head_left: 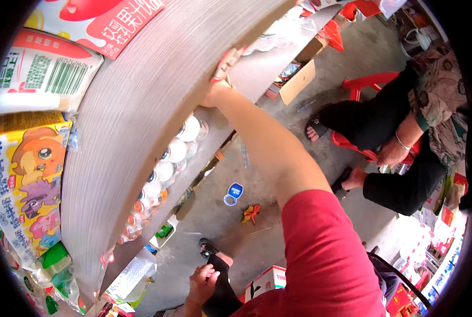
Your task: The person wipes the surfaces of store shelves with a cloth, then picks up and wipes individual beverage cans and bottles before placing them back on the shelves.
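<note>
My right arm, in a red sleeve, stretches up to the edge of a grey wood-grain shelf (pixel 135 90). At that edge is my right hand (pixel 217 94), its fingers mostly hidden, beside a small red-and-white piece (pixel 228 64) that looks like a tag or packet. Whether it grips anything does not show. Several bottles with white caps (pixel 175 150) stand on the lower shelf, close to this hand; others there have orange caps. Low in the view, my left hand (pixel 201 284) has its fingers curled together near a black trouser leg, and what they hold, if anything, is hidden.
Colourful drink cartons (pixel 35 174) line the upper shelf at left. On the right, a person in black trousers (pixel 400 113) sits on a red plastic stool (pixel 371 82). An open cardboard box (pixel 298 82), a blue-and-white wrapper (pixel 234 193) and a white carton (pixel 270 279) are on the floor.
</note>
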Motion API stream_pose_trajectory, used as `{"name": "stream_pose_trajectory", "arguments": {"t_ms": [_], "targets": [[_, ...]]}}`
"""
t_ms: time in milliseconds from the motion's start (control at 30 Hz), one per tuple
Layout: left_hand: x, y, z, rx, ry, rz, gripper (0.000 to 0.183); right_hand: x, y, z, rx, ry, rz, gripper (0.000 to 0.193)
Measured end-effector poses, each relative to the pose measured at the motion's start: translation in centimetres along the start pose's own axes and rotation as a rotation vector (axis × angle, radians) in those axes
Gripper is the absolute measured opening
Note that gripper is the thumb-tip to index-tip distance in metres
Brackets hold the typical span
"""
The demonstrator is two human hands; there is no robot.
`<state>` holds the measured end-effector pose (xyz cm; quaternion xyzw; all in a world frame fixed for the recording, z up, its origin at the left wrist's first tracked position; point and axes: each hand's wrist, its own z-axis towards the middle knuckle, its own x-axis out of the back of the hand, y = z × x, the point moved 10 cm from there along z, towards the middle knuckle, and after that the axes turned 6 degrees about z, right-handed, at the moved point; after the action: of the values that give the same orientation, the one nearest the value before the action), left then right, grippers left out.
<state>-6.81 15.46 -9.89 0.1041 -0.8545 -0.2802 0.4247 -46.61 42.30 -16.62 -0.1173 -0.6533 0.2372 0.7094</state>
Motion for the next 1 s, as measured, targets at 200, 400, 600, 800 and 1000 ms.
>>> {"name": "stream_pose_trajectory", "arguments": {"t_ms": [200, 400, 600, 800, 1000], "targets": [[2.2, 0.2, -1.2, -0.002, -0.012, 0.033, 0.025, 4.0, 0.5, -10.2, 0.088, 0.126, -0.006, 0.052], [4.5, 3.7, -5.2, -0.115, -0.002, 0.053, 0.023, 4.9, -1.5, -21.1, -0.314, -0.167, 0.185, 0.036], [5.1, 3.2, -9.2, -0.046, 0.019, 0.053, 0.022, 8.1, 2.8, -21.7, -0.462, 0.122, 0.621, 0.039], [2.0, -0.8, -12.3, 0.198, -0.076, 0.145, 0.027, 10.4, 8.0, -12.3, -0.502, 0.047, 0.074, 0.050], [-1.7, -1.1, -14.6, 0.254, -0.099, -0.051, 0.028, 1.2, -1.4, -15.0, -0.386, -0.100, 0.073, 0.055]]}}
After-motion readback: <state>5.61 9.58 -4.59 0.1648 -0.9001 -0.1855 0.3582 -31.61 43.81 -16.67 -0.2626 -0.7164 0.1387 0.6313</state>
